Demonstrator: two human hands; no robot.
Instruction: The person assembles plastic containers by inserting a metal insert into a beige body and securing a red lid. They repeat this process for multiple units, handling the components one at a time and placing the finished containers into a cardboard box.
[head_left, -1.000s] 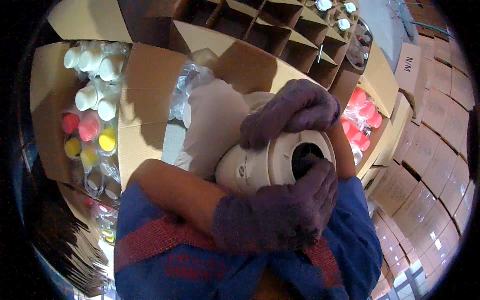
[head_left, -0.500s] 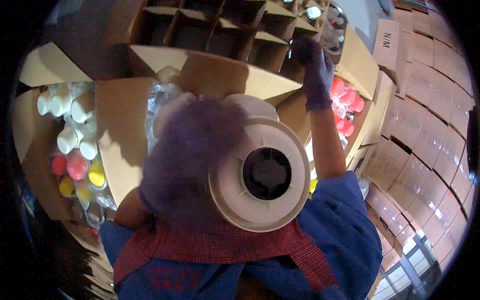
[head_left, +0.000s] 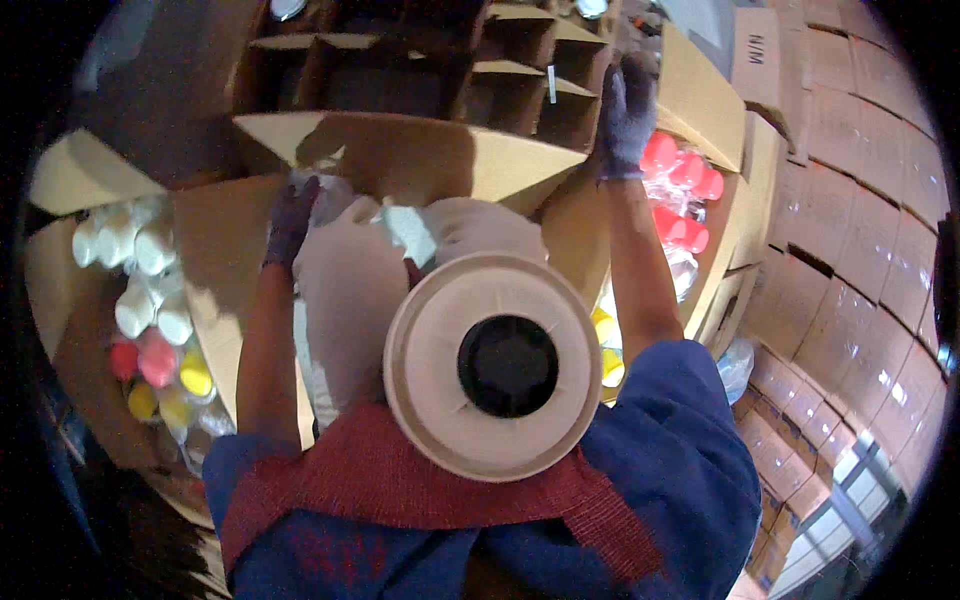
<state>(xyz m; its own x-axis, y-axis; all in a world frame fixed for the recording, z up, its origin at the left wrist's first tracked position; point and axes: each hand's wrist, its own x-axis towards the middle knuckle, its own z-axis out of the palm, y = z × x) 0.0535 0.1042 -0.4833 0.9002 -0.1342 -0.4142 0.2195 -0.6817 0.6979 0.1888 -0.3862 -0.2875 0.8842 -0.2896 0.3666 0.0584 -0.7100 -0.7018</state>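
My left hand (head_left: 290,220), in a dark glove, is at the inner left side of an open carton below the divided box. Its fingers are closed at some clear plastic (head_left: 331,198); the exact shape of the plastic is hard to make out. My right hand (head_left: 629,118), gloved too, reaches up to the right side of the divided carton (head_left: 370,80). Its fingertips lie in shadow, and I cannot see what they hold. Several compartments of this carton are dark inside. A round cream disc with a black centre (head_left: 425,385) covers the middle of the view.
White-capped bottles (head_left: 118,235) and red and yellow caps (head_left: 157,360) sit in a carton on the left. More red-capped bottles (head_left: 690,172) fill a carton on the right. Stacked cartons (head_left: 850,200) line the right side.
My left hand has moved from the blurred middle of the view up and left to the clear plastic. My right hand stays near the divided carton's right side. The view has shifted slightly.
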